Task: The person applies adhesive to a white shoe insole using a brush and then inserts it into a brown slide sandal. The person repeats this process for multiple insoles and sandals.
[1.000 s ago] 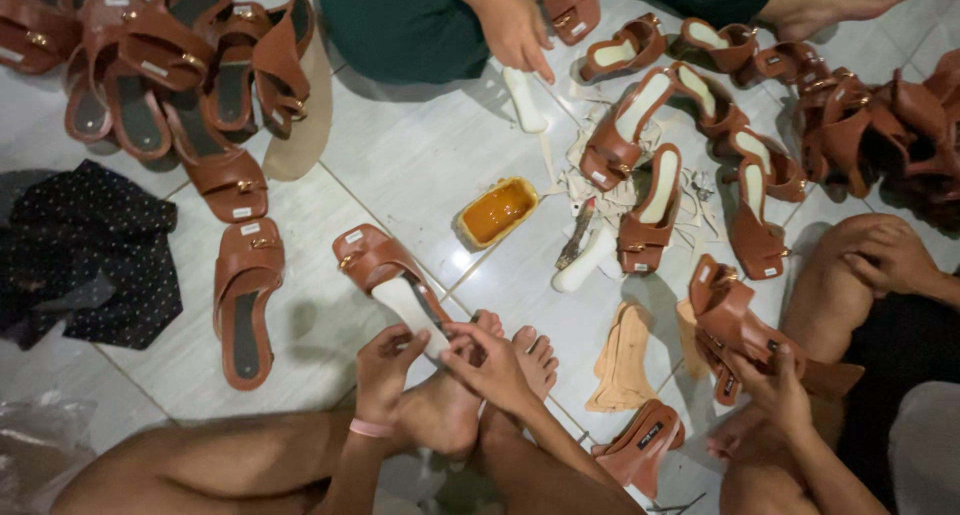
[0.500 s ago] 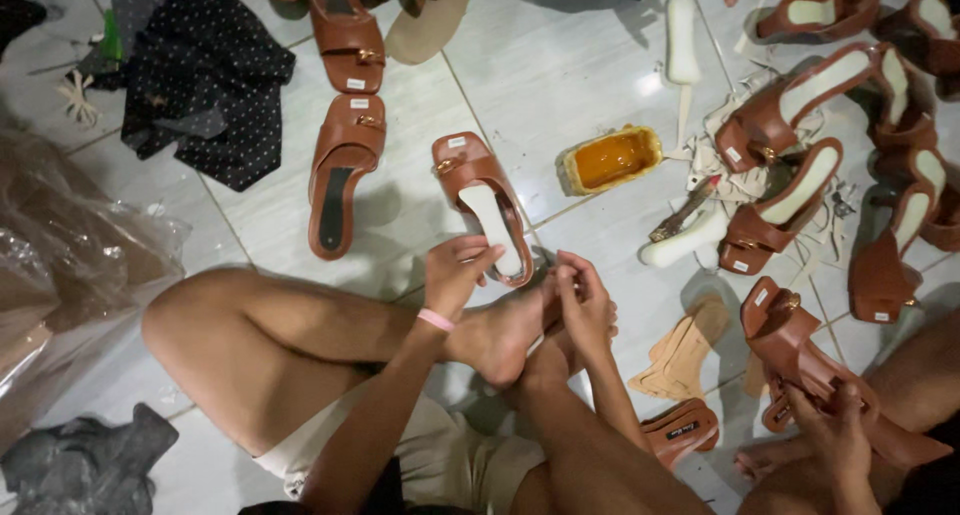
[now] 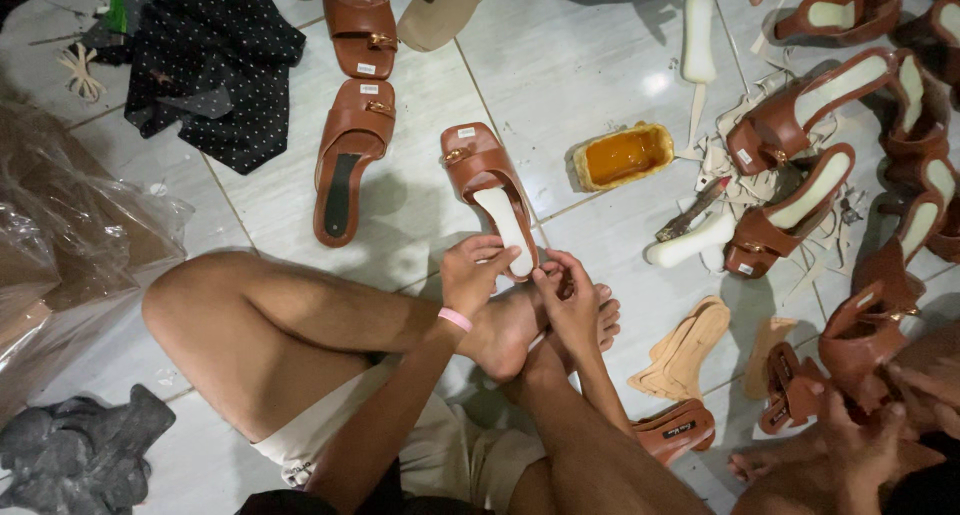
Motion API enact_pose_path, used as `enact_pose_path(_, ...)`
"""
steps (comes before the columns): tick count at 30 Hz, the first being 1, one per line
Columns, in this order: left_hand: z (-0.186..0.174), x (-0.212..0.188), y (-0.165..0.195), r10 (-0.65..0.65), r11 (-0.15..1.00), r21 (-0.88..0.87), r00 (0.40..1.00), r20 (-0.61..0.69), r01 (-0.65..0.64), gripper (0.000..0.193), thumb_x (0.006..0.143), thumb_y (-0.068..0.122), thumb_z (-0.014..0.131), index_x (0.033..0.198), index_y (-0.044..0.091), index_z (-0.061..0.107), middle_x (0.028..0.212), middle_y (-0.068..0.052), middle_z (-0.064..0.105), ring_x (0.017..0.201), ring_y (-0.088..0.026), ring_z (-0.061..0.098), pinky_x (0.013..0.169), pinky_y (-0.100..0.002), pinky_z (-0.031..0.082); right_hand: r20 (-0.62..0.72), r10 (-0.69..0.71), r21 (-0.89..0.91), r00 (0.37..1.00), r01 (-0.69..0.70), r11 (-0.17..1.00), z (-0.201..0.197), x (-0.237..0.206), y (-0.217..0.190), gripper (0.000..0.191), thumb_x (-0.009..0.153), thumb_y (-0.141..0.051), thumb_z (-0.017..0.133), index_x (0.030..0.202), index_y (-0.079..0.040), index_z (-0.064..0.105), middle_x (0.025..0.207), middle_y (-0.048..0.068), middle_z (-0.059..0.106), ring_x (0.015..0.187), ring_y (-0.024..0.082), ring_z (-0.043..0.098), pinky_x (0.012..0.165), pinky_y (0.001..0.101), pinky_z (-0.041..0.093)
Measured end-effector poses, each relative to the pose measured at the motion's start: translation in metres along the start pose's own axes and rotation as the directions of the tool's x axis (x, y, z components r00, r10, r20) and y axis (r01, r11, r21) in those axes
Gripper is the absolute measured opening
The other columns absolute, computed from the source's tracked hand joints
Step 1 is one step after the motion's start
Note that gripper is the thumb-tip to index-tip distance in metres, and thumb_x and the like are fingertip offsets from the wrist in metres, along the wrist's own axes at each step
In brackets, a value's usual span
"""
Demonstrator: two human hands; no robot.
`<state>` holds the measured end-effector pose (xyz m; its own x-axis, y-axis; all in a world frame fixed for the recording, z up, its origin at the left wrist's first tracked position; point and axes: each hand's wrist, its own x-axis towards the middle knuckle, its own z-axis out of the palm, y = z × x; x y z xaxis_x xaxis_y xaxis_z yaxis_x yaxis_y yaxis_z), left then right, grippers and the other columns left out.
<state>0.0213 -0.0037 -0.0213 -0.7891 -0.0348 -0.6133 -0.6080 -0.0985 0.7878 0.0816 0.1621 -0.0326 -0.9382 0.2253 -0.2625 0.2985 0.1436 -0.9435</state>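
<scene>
Brown sandal (image 3: 492, 200) w/ white insole, gold buckle; left hand (image 3: 472, 275) & right hand (image 3: 570, 300) both pinching its heel.

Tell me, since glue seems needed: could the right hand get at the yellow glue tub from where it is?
Probably yes: the right hand holds the brown sandal, and only bare tile lies between it and the tub.

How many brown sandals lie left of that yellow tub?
3: the held sandal at the left hand and right hand, a dark-insole sandal beside it, a third sandal at the top edge. More may be cut off.
</scene>
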Motion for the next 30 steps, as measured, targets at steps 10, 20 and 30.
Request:
enact_pose_path(10,0.003,-0.008,0.01,-0.001,0.995,0.097,0.998,-0.057,0.007,0.04,0.075,0.022,0.088,0.103,0.001,0.069,0.09,-0.01,0.08,0.063,-0.01,0.069,0.044,-0.025,0.05,-0.018,-0.006,-0.011,1.0,0.005,1.0,0.003,0.0,-0.004,0.041,0.091,-0.01,0.078,0.129,-0.001,0.065,0.103,0.004,0.068,0.095,0.01,0.062,0.084,0.0222,0.05)
enact_pose_path(20,0.0,0.001,-0.001,0.194,0.978,0.079,0.981,-0.021,-0.192,0.041,0.078,0.021,0.089,0.105,-0.001,0.067,0.091,-0.015,0.081,0.076,-0.011,0.077,0.063,-0.024,0.061,-0.011,-0.076,-0.036,0.997,0.076,0.996,0.004,-0.001,-0.004,0.041,0.091,-0.01,0.079,0.129,-0.001,0.065,0.105,0.003,0.067,0.098,0.01,0.061,0.087,0.0232,0.05)
enact_pose_path(30,0.003,-0.005,0.01,0.122,0.978,0.178,0.991,-0.054,-0.11,0.043,0.075,0.022,0.088,0.104,-0.001,0.068,0.09,-0.014,0.081,0.074,-0.016,0.076,0.063,-0.028,0.058,-0.021,-0.071,-0.062,0.997,0.069,0.996,0.006,-0.002,-0.013,0.039,0.09,-0.011,0.079,0.126,-0.001,0.066,0.105,0.003,0.067,0.097,0.01,0.062,0.086,0.0237,0.051)
